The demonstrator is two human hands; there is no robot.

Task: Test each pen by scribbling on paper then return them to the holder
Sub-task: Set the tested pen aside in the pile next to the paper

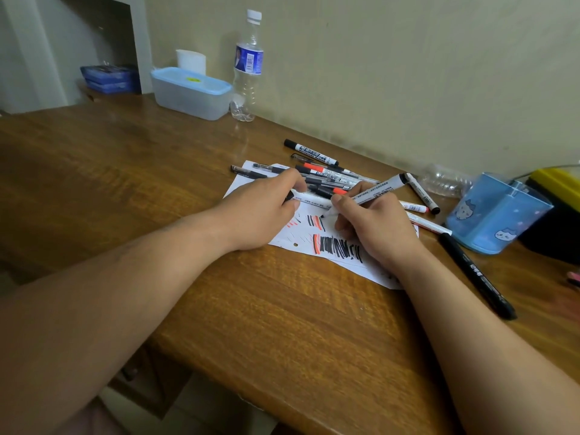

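Left hand [263,208]: fingertips curl over a small dark piece at the pile's edge. Too covered to say what it is, or whether it's gripped. Right hand [373,224] covers the lower barrel of the white-barrelled marker [376,190] it holds, nib mostly behind the thumb. White scribbled paper sheet [301,233]: middle and right side under both hands, far end under the heap of loose pens [326,180]. Barrel print too small to read. Blue cartoon-print pen holder [489,215]: inside can't be made out. Crushed clear plastic bottle [445,182] partly behind it. Yellow-and-black box [555,186] and pink object [574,277] cut by right edge. Flat blue boxes [110,78] back left: blurred.
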